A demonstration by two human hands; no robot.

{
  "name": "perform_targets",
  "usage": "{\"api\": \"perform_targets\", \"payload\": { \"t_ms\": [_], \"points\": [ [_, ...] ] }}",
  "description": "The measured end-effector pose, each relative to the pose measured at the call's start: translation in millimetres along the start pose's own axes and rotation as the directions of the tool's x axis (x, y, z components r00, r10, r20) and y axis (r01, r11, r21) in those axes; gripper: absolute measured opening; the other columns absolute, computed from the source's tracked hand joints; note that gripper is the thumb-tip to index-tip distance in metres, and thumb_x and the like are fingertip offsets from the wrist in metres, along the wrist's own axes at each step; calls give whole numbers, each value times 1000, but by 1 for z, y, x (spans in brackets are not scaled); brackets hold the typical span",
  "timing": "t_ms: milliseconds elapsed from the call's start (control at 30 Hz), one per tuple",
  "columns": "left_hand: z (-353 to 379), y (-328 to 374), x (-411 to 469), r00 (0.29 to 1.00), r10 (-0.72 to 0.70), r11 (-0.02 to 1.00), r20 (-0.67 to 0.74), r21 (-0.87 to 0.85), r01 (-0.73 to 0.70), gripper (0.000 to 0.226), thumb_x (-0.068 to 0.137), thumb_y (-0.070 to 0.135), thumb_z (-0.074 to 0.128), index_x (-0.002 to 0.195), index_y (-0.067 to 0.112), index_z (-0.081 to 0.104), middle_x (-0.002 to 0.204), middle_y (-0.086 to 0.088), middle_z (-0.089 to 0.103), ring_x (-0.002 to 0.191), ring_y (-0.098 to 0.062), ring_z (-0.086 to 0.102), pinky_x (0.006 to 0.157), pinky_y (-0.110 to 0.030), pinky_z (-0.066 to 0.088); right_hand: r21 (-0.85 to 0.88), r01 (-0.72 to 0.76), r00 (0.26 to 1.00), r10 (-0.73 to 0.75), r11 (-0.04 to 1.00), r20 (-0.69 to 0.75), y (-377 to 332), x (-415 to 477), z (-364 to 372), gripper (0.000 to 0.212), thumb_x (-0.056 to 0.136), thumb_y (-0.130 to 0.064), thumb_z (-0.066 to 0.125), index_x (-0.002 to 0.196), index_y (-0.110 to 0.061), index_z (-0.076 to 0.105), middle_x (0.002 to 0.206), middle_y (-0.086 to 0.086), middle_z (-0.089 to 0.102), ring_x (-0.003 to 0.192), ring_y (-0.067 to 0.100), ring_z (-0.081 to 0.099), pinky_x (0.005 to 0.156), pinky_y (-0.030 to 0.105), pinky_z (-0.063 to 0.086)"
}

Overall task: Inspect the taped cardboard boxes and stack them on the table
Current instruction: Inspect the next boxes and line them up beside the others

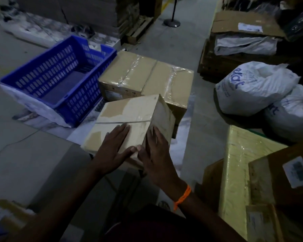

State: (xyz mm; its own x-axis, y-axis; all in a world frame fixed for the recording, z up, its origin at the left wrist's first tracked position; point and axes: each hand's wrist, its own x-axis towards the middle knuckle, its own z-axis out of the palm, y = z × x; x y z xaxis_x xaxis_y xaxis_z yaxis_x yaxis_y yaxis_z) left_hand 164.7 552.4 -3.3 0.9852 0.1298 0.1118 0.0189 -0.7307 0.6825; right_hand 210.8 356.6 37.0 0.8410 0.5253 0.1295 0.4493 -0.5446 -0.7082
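Note:
A small taped cardboard box [124, 117] sits tilted in the middle of the view, one corner towards me. My left hand [115, 145] lies flat on its top face with straight fingers. My right hand [155, 154] presses flat against its right side face, an orange band on that wrist. Just behind it stand two larger taped cardboard boxes side by side, the left one [124, 72] and the right one [170, 84], both wrapped with clear tape. The near box leans against them.
An empty blue slotted crate [42, 84] stands to the left. White sacks [252, 88] lie at the right, with stacked cartons [241, 25] behind them. A yellow wrapped box [241, 163] and a labelled carton [287, 173] are at the near right. A stand base [171, 22] is far back.

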Motion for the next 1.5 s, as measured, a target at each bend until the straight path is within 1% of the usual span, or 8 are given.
{"api": "perform_targets", "payload": {
  "t_ms": [300, 433, 567, 667, 833, 1100, 1333, 1500],
  "points": [
    [-25, 15, -18, 946, -170, 963, -277, -252, 100, 68, 92, 61, 55, 152, 31, 43, 156, 9, 44, 145, -10, 38, 117, -60, 30, 48, 61, 993, -56, 997, -102, -7, 75, -1, 46, 97, -44, 57, 134, -17, 64, 162, 18, 35, 152, 32, 29, 124, 42, 24],
    [-39, 2, -17, 928, -188, 950, -321, -298, 89, 58, 94, 58, 54, 146, 30, 54, 147, 10, 56, 140, -9, 46, 115, -62, 31, 95, -213, 977, 215, 972, -6, 14, 132, -21, 79, 91, -62, 68, 151, -15, 46, 161, 12, 40, 149, 29, 36, 120, 47, 35],
    [-45, 8, -23, 761, -344, 901, -550, -420, 103, 46, 96, 48, 52, 128, 18, 67, 121, 9, 69, 114, 5, 59, 103, -53, 47, 129, -141, 988, 149, 981, -47, 24, 133, -28, 43, 85, -70, 70, 89, -27, 65, 81, -10, 63, 78, 8, 61, 69, 35, 49],
    [-50, 22, -12, 634, -561, 747, -533, -655, 111, 35, 95, 47, 49, 118, 23, 58, 113, 20, 59, 103, 13, 55, 93, -40, 49, 92, -119, 984, 130, 989, -125, 27, 113, -22, 55, 81, -78, 68, 87, -23, 62, 83, -2, 62, 80, 14, 61, 70, 41, 53],
    [-53, 9, 32, 732, -607, 646, -310, -728, 228, 40, 92, 57, 47, 115, 27, 61, 119, 3, 61, 117, -24, 56, 100, -49, 46, -5, -42, 962, 40, 999, -269, 30, 82, -55, 50, 85, -64, 73, 98, -15, 68, 87, -1, 63, 86, 25, 62, 76, 40, 52],
    [-53, 29, 97, 867, -484, 663, -119, -697, 274, 40, 101, 43, 56, 126, 14, 63, 118, -7, 67, 113, -27, 64, 95, -46, 54, 29, -253, 916, 249, 967, -314, 53, 47, -82, 55, 85, -54, 76, 119, -12, 65, 103, 5, 51, 95, 24, 57, 79, 31, 44],
    [-67, 32, 105, 929, -221, 975, -297, -71, 209, 37, 99, 30, 61, 134, 16, 56, 134, -8, 59, 124, -24, 56, 96, -35, 44, -178, -133, 931, 61, 975, -361, 45, 47, -69, 59, 95, -37, 72, 140, -3, 55, 132, 20, 57, 123, 33, 52, 99, 41, 48],
    [-52, 60, 84, 991, 106, 917, 84, 377, -130, 56, 103, 46, 38, 149, 16, 46, 158, -10, 42, 147, -28, 35, 118, -48, 27, -353, 114, 984, -154, 929, -87, 27, 82, -55, 65, 101, -32, 45, 155, 3, 38, 165, 22, 32, 155, 34, 27, 124, 48, 25]
  ]
}}
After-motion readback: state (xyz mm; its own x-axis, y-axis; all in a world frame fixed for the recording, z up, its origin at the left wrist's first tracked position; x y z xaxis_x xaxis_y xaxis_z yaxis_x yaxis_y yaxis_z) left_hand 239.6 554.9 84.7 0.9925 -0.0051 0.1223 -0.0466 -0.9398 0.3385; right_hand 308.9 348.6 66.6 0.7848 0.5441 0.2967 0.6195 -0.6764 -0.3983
